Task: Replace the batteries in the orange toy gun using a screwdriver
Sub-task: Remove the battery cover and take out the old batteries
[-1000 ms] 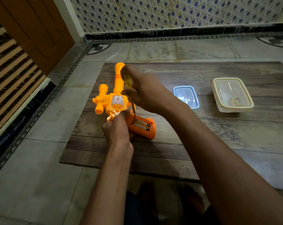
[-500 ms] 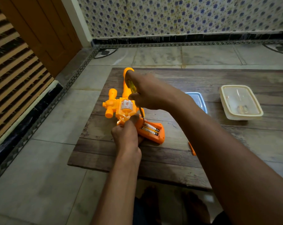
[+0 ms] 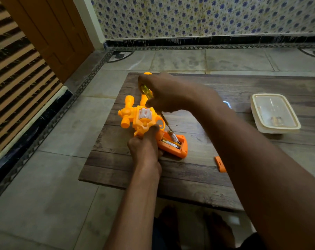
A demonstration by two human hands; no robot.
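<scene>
The orange toy gun (image 3: 144,118) lies on its side on the wooden tabletop (image 3: 198,170), its handle compartment open with two batteries (image 3: 172,141) showing inside. The left hand (image 3: 144,148) curls its grip round the gun just beside that compartment, while the right hand (image 3: 173,94), above the gun, closes its grip on the yellow-handled screwdriver (image 3: 147,91), whose tip touches the upper battery. Right of the gun lie a small orange cover (image 3: 220,164) and, farther off, a cream plastic container (image 3: 275,112)
</scene>
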